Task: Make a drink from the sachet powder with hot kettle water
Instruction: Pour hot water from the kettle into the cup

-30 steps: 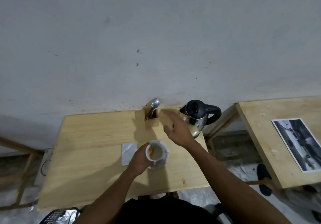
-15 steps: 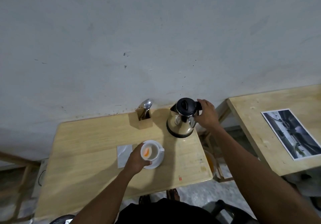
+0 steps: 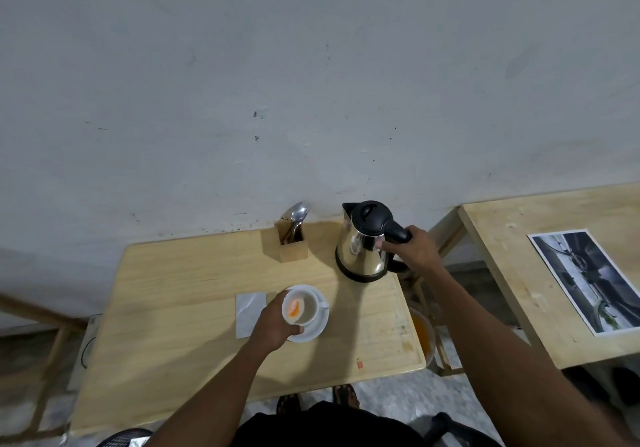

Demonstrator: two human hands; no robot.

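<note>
A steel kettle (image 3: 362, 250) with a black lid stands at the back right of the wooden table (image 3: 180, 308). My right hand (image 3: 414, 249) is closed around its black handle. A white cup (image 3: 300, 306) with orange powder inside sits on a white saucer (image 3: 317, 325) near the table's middle. My left hand (image 3: 275, 322) grips the cup's left side and tilts it slightly. A pale flat sachet (image 3: 250, 313) lies just left of the cup.
A wooden holder (image 3: 291, 247) with spoons stands by the wall, left of the kettle. A second table (image 3: 540, 273) with a printed photo (image 3: 588, 280) is at the right. An orange bucket (image 3: 424, 339) sits in the gap between the tables.
My right hand moved from above the table's middle to the kettle handle and closed on it. My left hand kept hold of the cup. The camera view shifted slightly.
</note>
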